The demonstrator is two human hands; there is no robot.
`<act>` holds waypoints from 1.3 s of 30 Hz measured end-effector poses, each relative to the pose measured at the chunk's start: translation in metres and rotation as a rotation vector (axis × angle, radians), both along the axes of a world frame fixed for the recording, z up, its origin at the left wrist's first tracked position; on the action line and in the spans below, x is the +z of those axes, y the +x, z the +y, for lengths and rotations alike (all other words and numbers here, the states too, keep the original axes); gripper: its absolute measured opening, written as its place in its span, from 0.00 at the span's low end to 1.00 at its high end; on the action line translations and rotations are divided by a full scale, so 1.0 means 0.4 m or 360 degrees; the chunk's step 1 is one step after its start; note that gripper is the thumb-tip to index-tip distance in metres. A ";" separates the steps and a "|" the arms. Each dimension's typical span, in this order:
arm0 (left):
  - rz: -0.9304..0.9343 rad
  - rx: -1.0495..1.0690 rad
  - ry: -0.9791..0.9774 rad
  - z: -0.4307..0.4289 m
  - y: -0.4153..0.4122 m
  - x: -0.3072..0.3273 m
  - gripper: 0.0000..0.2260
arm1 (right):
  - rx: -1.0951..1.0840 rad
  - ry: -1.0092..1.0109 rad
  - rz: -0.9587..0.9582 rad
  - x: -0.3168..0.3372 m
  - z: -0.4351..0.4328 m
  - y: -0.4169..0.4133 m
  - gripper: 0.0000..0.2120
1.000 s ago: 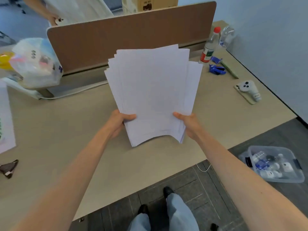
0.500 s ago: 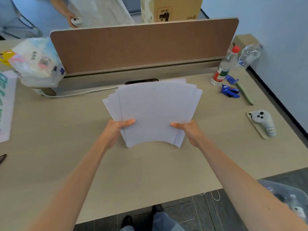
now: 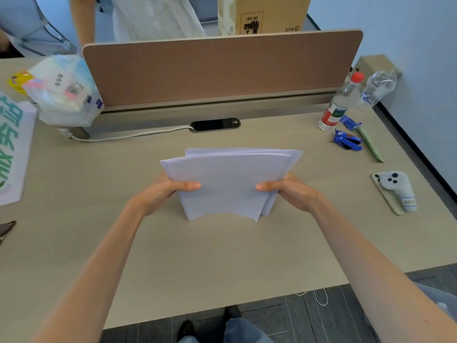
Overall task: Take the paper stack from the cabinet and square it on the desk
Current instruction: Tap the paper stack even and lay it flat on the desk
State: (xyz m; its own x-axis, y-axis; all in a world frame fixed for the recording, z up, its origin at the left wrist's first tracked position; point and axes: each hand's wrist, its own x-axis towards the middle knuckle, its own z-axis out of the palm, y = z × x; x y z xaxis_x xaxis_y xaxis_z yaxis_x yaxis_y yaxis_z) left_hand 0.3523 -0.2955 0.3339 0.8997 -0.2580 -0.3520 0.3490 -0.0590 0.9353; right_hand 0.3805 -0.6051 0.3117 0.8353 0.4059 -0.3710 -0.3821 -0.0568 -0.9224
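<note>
A stack of white paper (image 3: 230, 179) stands nearly upright on its lower edge on the beige desk (image 3: 222, 256), at the middle. Its sheets are uneven at the top and left side. My left hand (image 3: 163, 194) grips the stack's left edge, thumb across the front. On the right edge sits my right hand (image 3: 291, 191), thumb also in front. The lower edge bows upward in the middle, with the bottom corners touching the desk. No cabinet is in view.
A brown divider panel (image 3: 222, 68) runs along the desk's back. A plastic bag (image 3: 64, 90) sits back left, a printed sheet (image 3: 12, 149) far left. Bottle (image 3: 338, 105), blue wrappers (image 3: 347, 142) and a phone with a panda grip (image 3: 393, 191) lie at right. A person stands behind the divider.
Both hands have brought the paper stack down and away from me, from raised in front of the camera to standing on the desk. The fanned sheets have drawn closer together.
</note>
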 end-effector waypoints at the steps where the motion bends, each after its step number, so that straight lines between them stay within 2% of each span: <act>1: 0.0005 -0.0041 0.0005 0.002 0.001 0.008 0.21 | 0.0032 -0.0007 -0.0008 0.012 -0.003 0.000 0.26; 5: -0.0005 -0.0123 0.0054 -0.025 0.003 0.029 0.23 | 0.0039 -0.0089 -0.0095 0.042 0.022 0.001 0.23; 9: -0.0100 0.0112 0.0011 -0.064 0.004 0.038 0.18 | -0.0181 -0.0097 -0.0234 0.064 0.062 -0.004 0.18; 15: -0.0178 0.0194 0.0073 -0.054 -0.011 0.022 0.25 | -0.0150 -0.0184 -0.0247 0.044 0.025 -0.016 0.18; 18: -0.0309 0.0208 0.0105 -0.049 -0.016 0.030 0.21 | -0.0142 -0.0244 -0.0214 0.036 0.017 -0.012 0.17; 23: -0.0533 0.0382 0.0141 -0.075 -0.008 0.071 0.20 | -0.0109 -0.0216 -0.0230 0.041 0.022 0.008 0.19; 27: -0.0476 0.0500 0.0059 -0.117 -0.007 0.070 0.24 | -0.0110 -0.0171 -0.0216 0.042 0.035 0.010 0.23; 31: -0.0441 0.0723 -0.0018 -0.122 0.000 0.079 0.17 | -0.0106 -0.0121 -0.0233 0.044 0.033 0.017 0.22; 39: -0.0399 0.0601 -0.0126 -0.102 0.013 0.097 0.13 | -0.0042 -0.0081 -0.0212 0.054 0.034 0.029 0.16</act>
